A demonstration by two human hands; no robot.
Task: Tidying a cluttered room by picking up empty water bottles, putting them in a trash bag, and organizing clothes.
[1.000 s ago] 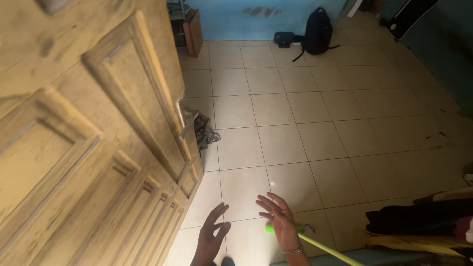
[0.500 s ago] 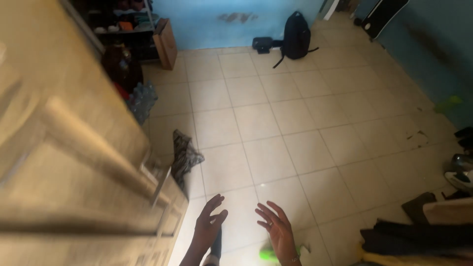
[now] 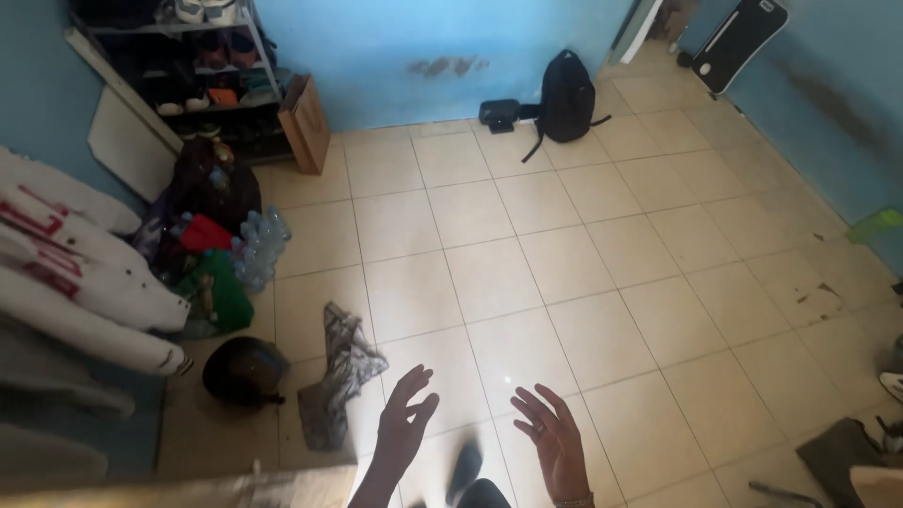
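My left hand (image 3: 403,425) and my right hand (image 3: 553,440) are both raised low in the view with fingers spread, palms turned toward each other, holding nothing. They hover above a beige tiled floor (image 3: 527,254). A dark foot or shoe (image 3: 463,470) shows between them. A crumpled patterned cloth (image 3: 340,374) lies on the tiles just left of my left hand.
A black backpack (image 3: 566,96) leans on the blue wall. A shoe rack (image 3: 202,75) and a brown paper bag (image 3: 307,124) stand at the back left. Bags and bottles (image 3: 226,245), a dark helmet (image 3: 245,371) and a white jacket (image 3: 85,273) crowd the left.
The wooden door that filled the left side has swung out of view, and the rack, bags and jacket behind it now show. The green-tipped stick near my right hand is gone from sight.
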